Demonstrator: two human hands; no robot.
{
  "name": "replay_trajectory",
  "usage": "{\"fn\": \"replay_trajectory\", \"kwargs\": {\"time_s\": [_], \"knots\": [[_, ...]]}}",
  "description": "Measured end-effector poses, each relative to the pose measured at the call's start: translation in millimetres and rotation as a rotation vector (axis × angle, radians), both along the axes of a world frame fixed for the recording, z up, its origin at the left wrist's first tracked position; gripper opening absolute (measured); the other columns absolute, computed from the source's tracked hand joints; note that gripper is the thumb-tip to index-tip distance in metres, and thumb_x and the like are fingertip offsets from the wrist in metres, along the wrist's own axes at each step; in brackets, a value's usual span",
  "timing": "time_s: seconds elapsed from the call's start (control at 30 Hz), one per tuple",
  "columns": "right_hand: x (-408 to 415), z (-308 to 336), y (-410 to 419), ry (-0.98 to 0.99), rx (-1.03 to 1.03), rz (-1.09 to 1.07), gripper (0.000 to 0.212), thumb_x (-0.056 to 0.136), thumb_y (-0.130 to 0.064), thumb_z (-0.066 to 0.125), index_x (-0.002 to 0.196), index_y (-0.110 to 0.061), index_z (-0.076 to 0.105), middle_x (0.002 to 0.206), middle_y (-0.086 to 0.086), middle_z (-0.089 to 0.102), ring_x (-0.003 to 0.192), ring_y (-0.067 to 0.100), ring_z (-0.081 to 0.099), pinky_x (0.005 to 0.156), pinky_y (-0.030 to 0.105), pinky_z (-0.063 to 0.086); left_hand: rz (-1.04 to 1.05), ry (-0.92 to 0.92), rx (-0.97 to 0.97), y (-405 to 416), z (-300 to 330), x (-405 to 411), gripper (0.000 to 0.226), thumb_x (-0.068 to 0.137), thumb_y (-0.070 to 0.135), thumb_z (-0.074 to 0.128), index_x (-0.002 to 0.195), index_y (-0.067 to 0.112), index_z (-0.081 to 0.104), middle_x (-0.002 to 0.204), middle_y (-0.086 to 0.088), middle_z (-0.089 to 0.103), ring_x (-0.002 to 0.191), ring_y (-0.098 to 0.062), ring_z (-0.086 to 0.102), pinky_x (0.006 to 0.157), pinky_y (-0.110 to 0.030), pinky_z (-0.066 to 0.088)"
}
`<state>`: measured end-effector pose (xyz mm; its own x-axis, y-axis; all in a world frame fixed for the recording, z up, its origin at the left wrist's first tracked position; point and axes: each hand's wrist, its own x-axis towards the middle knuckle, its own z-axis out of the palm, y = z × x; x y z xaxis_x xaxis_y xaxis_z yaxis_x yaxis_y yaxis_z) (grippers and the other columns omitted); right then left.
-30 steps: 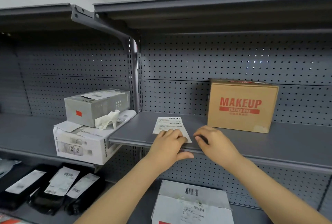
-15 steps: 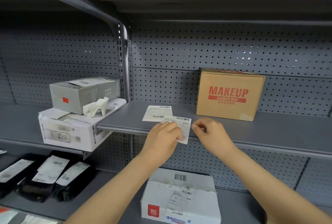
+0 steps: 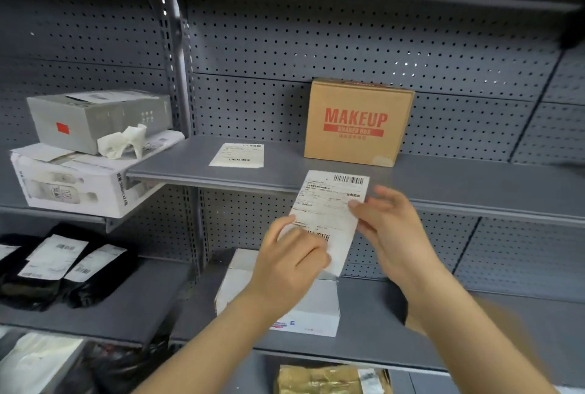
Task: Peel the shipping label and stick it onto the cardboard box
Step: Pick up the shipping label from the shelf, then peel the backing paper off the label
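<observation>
A white shipping label with barcodes is held up in front of the grey shelf edge. My left hand pinches its lower left part, and my right hand grips its right edge with thumb and fingers. A second label lies flat on the grey shelf. The brown cardboard box printed MAKEUP in red stands upright at the back of that shelf, above and behind the held label.
On the left shelf a grey box sits on a white carton, with crumpled paper on top. Black labelled bags lie lower left. A white parcel rests on the lower shelf beneath my hands.
I have lifted one label off the shelf and toward me; both hands now hold it in the air. The other label stays on the shelf. The camera has tilted down.
</observation>
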<state>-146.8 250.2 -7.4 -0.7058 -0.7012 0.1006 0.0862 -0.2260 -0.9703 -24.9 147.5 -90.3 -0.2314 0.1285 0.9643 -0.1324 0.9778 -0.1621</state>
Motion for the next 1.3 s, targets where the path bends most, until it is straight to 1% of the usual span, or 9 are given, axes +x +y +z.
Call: {"fn": "replay_trajectory", "kwargs": {"time_s": [0.1, 0.17, 0.3, 0.4, 0.5, 0.6, 0.73, 0.9, 1.3], "knots": [[-1.6, -12.4, 25.7, -0.024, -0.004, 0.009, 0.036, 0.086, 0.006, 0.058, 0.12, -0.004, 0.053, 0.106, 0.009, 0.073, 0.099, 0.026, 0.069, 0.093, 0.052, 0.05, -0.067, -0.071, -0.012, 21.8, -6.6, -3.9, 0.028, 0.076, -0.001, 0.065, 0.076, 0.02, 0.047, 0.089, 0.007, 0.051, 0.074, -0.015, 0.048, 0.094, -0.039, 0.038], [-2.6, -21.3, 44.4, -0.006, 0.011, -0.053, 0.032, 0.087, 0.006, 0.057, 0.116, -0.008, 0.054, 0.102, 0.005, 0.075, 0.097, 0.025, 0.07, 0.092, 0.052, 0.051, -0.096, -0.273, 0.029, 34.1, -11.7, -7.6, 0.027, 0.075, -0.003, 0.059, 0.085, 0.021, 0.05, 0.096, 0.008, 0.05, 0.082, -0.014, 0.049, 0.098, -0.044, 0.035], [-2.6, -42.1, 71.2, 0.055, 0.048, -0.163, 0.032, 0.085, 0.007, 0.058, 0.112, -0.008, 0.054, 0.105, 0.007, 0.073, 0.098, 0.024, 0.069, 0.092, 0.051, 0.051, -0.192, -0.718, 0.38, 57.4, -21.8, -4.7, 0.048, 0.074, 0.009, 0.059, 0.119, 0.026, 0.052, 0.128, 0.011, 0.049, 0.12, -0.006, 0.042, 0.116, -0.041, 0.006], [4.8, -57.3, 85.2, 0.117, 0.099, -0.203, 0.029, 0.083, 0.008, 0.059, 0.107, -0.009, 0.057, 0.101, 0.005, 0.073, 0.095, 0.02, 0.07, 0.09, 0.047, 0.053, -0.365, -0.508, 0.845, 78.2, -15.2, -6.1, 0.043, 0.079, 0.011, 0.059, 0.12, 0.022, 0.053, 0.132, 0.011, 0.046, 0.125, -0.005, 0.039, 0.109, -0.032, 0.026], [18.7, -70.1, 93.3, 0.11, 0.095, -0.176, 0.029, 0.082, 0.007, 0.06, 0.102, -0.014, 0.06, 0.1, 0.003, 0.074, 0.095, 0.019, 0.07, 0.087, 0.043, 0.054, -0.379, -0.298, 1.339, 90.4, 5.5, -14.2, 0.042, 0.088, 0.031, 0.061, 0.128, 0.026, 0.048, 0.125, 0.019, 0.048, 0.113, 0.006, 0.046, 0.088, -0.012, 0.036], [28.1, -75.7, 100.1, 0.124, 0.097, -0.14, 0.028, 0.083, 0.006, 0.061, 0.098, -0.018, 0.062, 0.097, -0.001, 0.075, 0.093, 0.016, 0.07, 0.082, 0.037, 0.054, -0.462, -0.317, 1.608, 90.6, 10.2, -19.9, 0.027, 0.088, 0.038, 0.059, 0.109, 0.021, 0.063, 0.102, 0.011, 0.071, 0.089, -0.005, 0.068, 0.074, -0.019, 0.05], [24.4, -70.0, 111.2, 0.122, 0.079, -0.109, 0.016, 0.085, 0.0, 0.062, 0.09, -0.015, 0.063, 0.094, 0.003, 0.075, 0.089, 0.019, 0.07, 0.081, 0.039, 0.055, -0.398, -0.29, 1.555, 90.7, 6.6, -16.7, 0.021, 0.088, 0.034, 0.061, 0.088, 0.015, 0.071, 0.086, -0.001, 0.076, 0.079, -0.016, 0.072, 0.075, -0.037, 0.055], [12.5, -55.0, 125.1, 0.097, 0.061, -0.116, 0.016, 0.091, -0.003, 0.051, 0.081, -0.008, 0.062, 0.088, 0.015, 0.074, 0.077, 0.025, 0.071, 0.069, 0.034, 0.059, -0.369, -0.307, 1.509, 89.9, 12.7, -13.6, 0.019, 0.089, 0.029, 0.061, 0.088, 0.014, 0.072, 0.088, 0.002, 0.076, 0.08, -0.014, 0.072, 0.078, -0.038, 0.057], [0.2, -45.4, 136.7, 0.137, 0.134, -0.111, 0.02, 0.091, -0.005, 0.053, 0.074, -0.011, 0.063, 0.071, 0.004, 0.074, 0.07, 0.02, 0.073, 0.057, 0.028, 0.058, -0.319, -0.382, 1.434, 90.8, 14.6, -17.7, 0.022, 0.085, 0.034, 0.064, 0.089, 0.014, 0.072, 0.087, 0.002, 0.076, 0.082, -0.019, 0.072, 0.081, -0.049, 0.055]]}}
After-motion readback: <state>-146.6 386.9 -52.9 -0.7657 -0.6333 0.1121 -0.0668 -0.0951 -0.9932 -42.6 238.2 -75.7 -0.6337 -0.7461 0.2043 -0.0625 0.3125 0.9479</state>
